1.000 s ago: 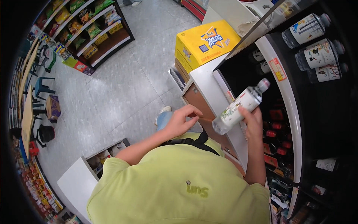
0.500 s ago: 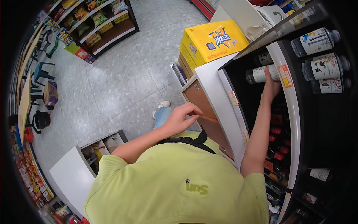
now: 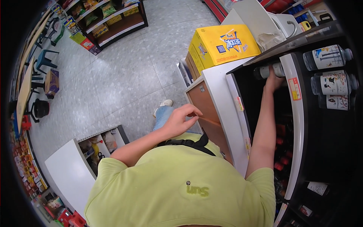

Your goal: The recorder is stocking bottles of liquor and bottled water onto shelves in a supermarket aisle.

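My right hand [image 3: 273, 80] reaches up into a black drinks cooler [image 3: 329, 151] and grips a bottle [image 3: 264, 71] with a white label and dark cap. The bottle lies on its side at the top shelf's front. My left hand [image 3: 180, 120] is in front of my chest with its fingers pinched on the thin edge of a brown carton's flap [image 3: 206, 109], which stands against the cooler's white side [image 3: 227, 98]. My lime green shirt fills the lower part of the view.
Three more white-labelled bottles [image 3: 328, 56] lie on the cooler's right side, and red-capped bottles [image 3: 279, 151] stand lower inside. A yellow carton [image 3: 223, 43] sits on top. A white bin of goods [image 3: 72, 174] stands at lower left, snack shelves [image 3: 109, 17] and chairs [image 3: 41, 56] beyond.
My right hand has lifted the bottle from chest height up into the cooler and laid it on its side on the top shelf. My left hand stays at the carton flap.
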Demonstrator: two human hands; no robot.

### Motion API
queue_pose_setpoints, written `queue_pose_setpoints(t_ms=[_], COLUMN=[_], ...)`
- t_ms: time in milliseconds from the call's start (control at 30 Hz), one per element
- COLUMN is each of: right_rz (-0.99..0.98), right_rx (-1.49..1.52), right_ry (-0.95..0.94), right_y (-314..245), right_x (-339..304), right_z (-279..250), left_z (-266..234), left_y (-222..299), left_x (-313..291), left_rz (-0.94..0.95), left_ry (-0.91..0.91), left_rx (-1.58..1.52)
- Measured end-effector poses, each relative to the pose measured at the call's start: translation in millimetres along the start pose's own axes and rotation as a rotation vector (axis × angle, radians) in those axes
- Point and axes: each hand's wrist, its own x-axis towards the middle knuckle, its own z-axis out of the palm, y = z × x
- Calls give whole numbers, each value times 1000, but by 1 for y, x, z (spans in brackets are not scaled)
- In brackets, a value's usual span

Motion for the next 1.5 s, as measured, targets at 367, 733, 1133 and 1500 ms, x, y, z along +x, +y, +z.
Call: queue_pose_setpoints(t_ms=[367,733,1133,1500], right_rz=[-61,269,-22,-231], right_rx=[-166,211,477,42], right_ry=[61,77,-357,-208], right_y=[2,-18,-243,-293], right_x=[2,-102,-177,-107], right_z=[13,5,-156,-272], left_z=[5,10,30,36], left_y=[1,3,12,10], left_x=[9,15,39,45], left_rz=[-23,-30,58,16], left_ry=[-54,-70,-230,-320], left_rx=[-13,-14,-52,-89])
